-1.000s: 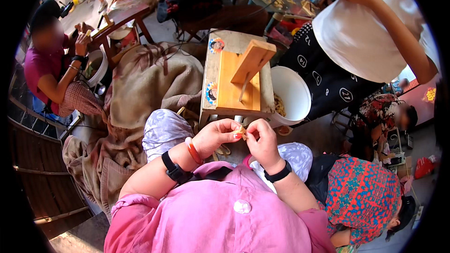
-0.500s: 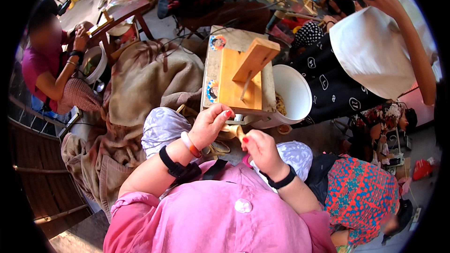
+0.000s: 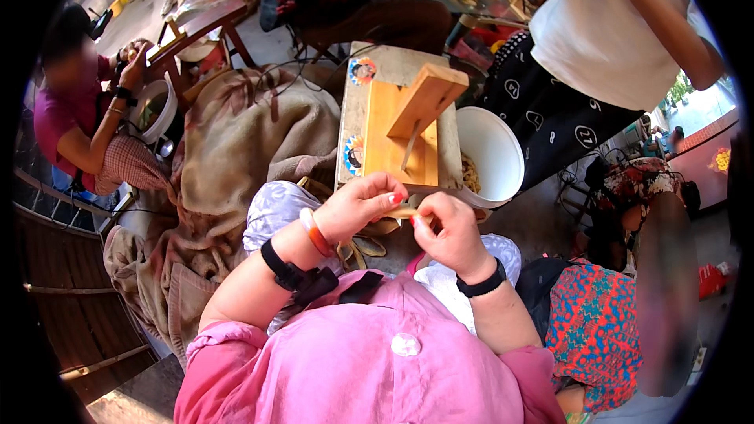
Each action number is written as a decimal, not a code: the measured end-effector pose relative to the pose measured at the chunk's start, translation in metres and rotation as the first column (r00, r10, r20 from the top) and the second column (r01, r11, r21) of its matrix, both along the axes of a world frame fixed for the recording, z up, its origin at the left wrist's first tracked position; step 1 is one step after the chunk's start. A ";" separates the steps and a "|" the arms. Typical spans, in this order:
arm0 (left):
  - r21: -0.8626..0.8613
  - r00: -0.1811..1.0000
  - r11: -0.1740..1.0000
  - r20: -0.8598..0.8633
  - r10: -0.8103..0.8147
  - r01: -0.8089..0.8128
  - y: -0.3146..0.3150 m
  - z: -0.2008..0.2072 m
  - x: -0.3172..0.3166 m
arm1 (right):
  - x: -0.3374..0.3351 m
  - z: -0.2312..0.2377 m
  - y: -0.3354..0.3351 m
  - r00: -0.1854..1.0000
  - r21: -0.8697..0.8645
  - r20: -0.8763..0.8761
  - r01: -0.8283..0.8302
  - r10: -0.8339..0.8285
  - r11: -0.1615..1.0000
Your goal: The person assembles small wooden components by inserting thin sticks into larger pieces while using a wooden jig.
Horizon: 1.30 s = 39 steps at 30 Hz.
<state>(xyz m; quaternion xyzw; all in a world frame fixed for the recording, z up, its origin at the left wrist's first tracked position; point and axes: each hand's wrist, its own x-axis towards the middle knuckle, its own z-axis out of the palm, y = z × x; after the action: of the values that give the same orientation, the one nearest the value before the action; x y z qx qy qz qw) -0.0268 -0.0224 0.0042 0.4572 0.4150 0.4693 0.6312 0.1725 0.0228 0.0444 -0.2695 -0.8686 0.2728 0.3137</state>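
Head view: compared with half a second ago, the left hand (image 3: 357, 206) has come down off the near edge of the pale wooden work stand (image 3: 369, 122) and the two hands have closed together again in front of the chest. The right hand (image 3: 449, 232) has risen to meet it.

Between them sits a small tan flat strip (image 3: 402, 211), just short of the stand's near edge and over the lap. Left thumb and forefinger pinch its left end; right fingertips pinch its right end. Remaining fingers on both hands are curled in loosely.

White plastic bucket (image 3: 491, 149) stands touching the right edge of the stand; tan fibrous shreds show low inside it, against the wall nearest the stand. Second white bucket (image 3: 155, 112) sits far left beside a seated person in a magenta top; its contents cannot be made out.

Both forearms rise from the lower edge, wrists bent inward, palms roughly facing each other. Orange bangle (image 3: 316, 232) and black band on the left wrist, black wristband (image 3: 481, 284) on the right.
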 end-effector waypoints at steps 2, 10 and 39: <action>-0.039 0.987 0.987 -0.030 -0.155 0.154 0.008 -0.010 -0.019 | -0.002 -0.001 0.009 0.995 -0.022 -0.041 0.085 -0.086 0.996; 0.133 0.917 0.961 -0.293 0.270 -0.241 0.055 -0.004 -0.017 | -0.018 -0.026 0.075 0.974 0.032 -0.132 0.187 -0.182 0.982; -0.098 0.668 0.964 0.738 -0.097 0.248 -0.017 -0.047 -0.014 | 0.010 -0.018 -0.005 0.988 0.472 0.054 0.104 -0.146 0.875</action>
<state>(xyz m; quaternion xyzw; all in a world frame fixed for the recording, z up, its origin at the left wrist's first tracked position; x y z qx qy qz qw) -0.0407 -0.0396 -0.0431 0.2083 0.1279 0.5079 0.8260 0.1826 0.0178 0.0267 -0.2530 -0.9024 0.0224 0.3480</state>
